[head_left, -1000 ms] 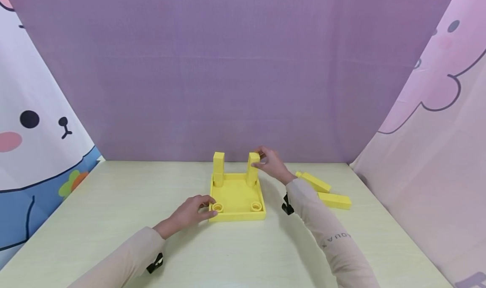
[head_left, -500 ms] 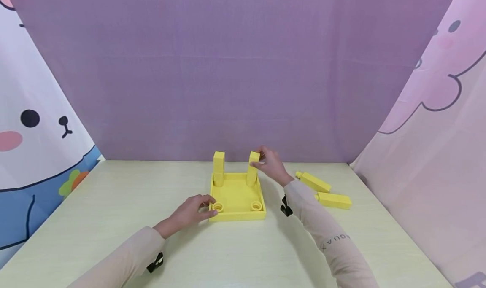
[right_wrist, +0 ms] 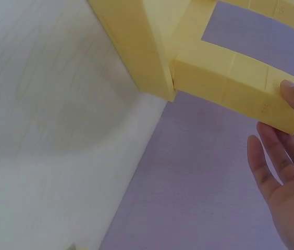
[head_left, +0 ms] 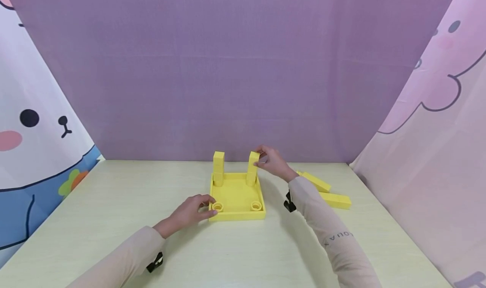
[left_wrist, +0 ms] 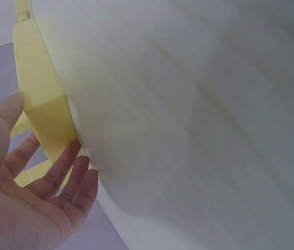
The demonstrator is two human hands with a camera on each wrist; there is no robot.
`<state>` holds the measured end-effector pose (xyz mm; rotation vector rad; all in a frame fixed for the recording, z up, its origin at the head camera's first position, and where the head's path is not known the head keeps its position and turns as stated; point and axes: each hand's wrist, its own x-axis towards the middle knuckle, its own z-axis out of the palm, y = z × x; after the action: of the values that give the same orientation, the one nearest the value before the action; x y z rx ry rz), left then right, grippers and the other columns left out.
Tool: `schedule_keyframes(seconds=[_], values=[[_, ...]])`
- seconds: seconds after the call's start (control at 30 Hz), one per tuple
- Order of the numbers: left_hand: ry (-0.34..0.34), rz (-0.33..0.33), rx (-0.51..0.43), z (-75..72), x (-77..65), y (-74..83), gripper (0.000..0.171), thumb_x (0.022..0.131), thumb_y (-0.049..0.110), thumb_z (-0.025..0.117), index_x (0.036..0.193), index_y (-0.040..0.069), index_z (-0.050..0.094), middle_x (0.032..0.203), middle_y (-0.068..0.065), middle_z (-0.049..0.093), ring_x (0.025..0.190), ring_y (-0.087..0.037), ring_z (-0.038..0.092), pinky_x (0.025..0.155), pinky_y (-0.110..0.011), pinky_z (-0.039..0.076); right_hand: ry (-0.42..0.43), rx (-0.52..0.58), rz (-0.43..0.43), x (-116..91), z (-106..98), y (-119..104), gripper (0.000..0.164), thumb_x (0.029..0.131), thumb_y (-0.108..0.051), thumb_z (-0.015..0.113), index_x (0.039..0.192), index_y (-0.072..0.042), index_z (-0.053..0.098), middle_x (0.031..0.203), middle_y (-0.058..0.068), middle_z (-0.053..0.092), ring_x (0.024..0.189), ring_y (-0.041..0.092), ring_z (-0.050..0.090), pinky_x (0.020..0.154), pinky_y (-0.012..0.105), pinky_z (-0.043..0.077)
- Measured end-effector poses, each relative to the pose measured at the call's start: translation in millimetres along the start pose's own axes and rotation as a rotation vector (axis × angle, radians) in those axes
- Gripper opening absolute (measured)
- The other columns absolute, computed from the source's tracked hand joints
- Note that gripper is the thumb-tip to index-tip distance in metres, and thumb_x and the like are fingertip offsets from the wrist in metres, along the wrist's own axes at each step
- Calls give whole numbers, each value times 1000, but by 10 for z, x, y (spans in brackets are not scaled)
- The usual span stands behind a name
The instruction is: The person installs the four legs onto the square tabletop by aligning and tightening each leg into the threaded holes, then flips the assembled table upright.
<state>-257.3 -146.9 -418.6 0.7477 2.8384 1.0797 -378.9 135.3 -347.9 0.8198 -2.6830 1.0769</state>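
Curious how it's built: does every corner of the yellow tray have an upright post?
No, two posts stand at the far side; the near sockets hold none.

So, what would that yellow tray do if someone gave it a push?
The yellow tray would probably slide rather than roll, lying flat on the table. It looks stiff, showing no sag or bend. The far end is likely heavier, with two upright posts standing there.

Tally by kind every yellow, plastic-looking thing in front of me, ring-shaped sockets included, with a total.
Shallow rectangular yellow tray: 1
Upright square-sided yellow posts at the tray's far corners: 2
Round yellow ring sockets in its near corners: 2
Loose square-sided yellow posts lying to the right: 2
Total: 7
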Motion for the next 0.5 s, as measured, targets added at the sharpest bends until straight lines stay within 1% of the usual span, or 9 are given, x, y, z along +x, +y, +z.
schedule_keyframes(seconds=[0.13,0.3,0.4,0.5], values=[[1,5,1,3,3,-13,32,84,29,65,105,6,61,103,-8,64,97,-26,59,84,-43,50,8,0,-2,-11,13,-4,37,81,-9,68,115,-2,54,109,14,59,97,28,59,71,30,55],[1,11,-1,7,6,-25,31,84,29,65,104,6,61,102,-8,64,97,-26,59,84,-43,50,72,-19,-9,-32,55,-18,38,79,-11,71,113,0,56,106,15,60,91,29,61,78,37,53],[2,13,1,10,8,-30,31,84,29,66,104,6,62,102,-7,64,96,-26,59,84,-43,50,118,-37,8,-43,89,-31,39,78,-13,72,111,0,56,104,16,61,89,29,62,79,38,53],[2,14,2,12,10,-32,31,84,29,66,105,6,62,102,-7,64,96,-26,59,84,-43,50,151,-47,37,-51,121,-45,39,78,-15,73,110,0,56,105,15,61,89,29,63,79,35,53]])
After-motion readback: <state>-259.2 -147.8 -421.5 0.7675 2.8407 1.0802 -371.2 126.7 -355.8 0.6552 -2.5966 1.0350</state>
